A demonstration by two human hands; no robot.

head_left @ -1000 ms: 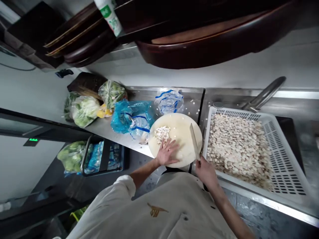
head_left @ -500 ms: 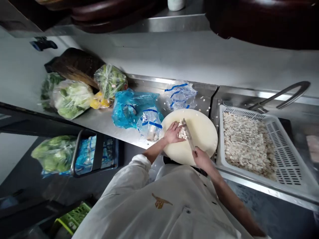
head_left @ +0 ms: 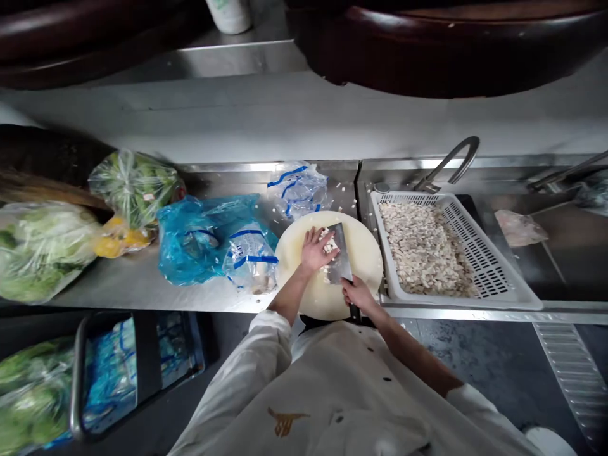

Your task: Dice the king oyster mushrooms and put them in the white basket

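Observation:
A round pale cutting board (head_left: 365, 253) lies on the steel counter. My left hand (head_left: 316, 249) cups a small heap of white diced pieces (head_left: 329, 244) against the flat of a cleaver (head_left: 341, 261). My right hand (head_left: 358, 294) grips the cleaver's handle at the board's near edge, and the blade lies nearly flat under the pieces. Just right of the board a white slotted basket (head_left: 503, 278) sits over the sink, holding a wide layer of the same diced pieces (head_left: 425, 250).
Blue and clear plastic bags (head_left: 213, 244) lie left of the board, another bag (head_left: 297, 189) behind it. Bagged greens (head_left: 133, 187) and cabbage (head_left: 38, 247) sit further left. A tap (head_left: 446, 161) rises behind the basket. A crate of bagged vegetables (head_left: 95, 380) stands below the counter.
The cleaver has tipped from upright on its edge to nearly flat under the diced pieces, with my left hand pushing them onto the blade. The camera has swung to the left.

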